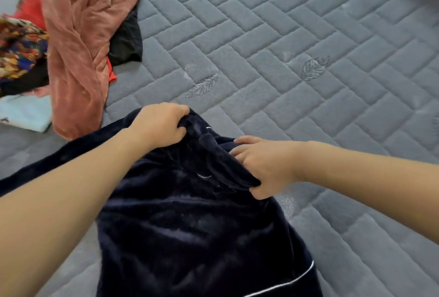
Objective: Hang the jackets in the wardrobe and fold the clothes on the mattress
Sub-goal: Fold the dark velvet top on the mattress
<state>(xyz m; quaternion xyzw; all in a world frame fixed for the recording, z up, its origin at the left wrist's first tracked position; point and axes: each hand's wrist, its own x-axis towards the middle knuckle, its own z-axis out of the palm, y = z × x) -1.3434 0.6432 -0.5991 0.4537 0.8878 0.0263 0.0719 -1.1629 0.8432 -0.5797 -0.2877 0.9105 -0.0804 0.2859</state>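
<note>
Now, grey quilted mattress [297, 42] fills your view. Navy plush garment [190, 225] with white piping lies on near part of mattress, running toward you, top edge bunched and raised. Heap of clothes far left on mattress: pink plush garment [80, 35] on top, black piece [126, 40] tucked beside it, patterned cloth [19, 47], red cloth [33, 4], pale blue piece [23, 113]. Your left hand [159, 125]: grip curled round navy top edge. Your right hand [263, 166]: grip pinching navy fold, thumb beneath.
</note>
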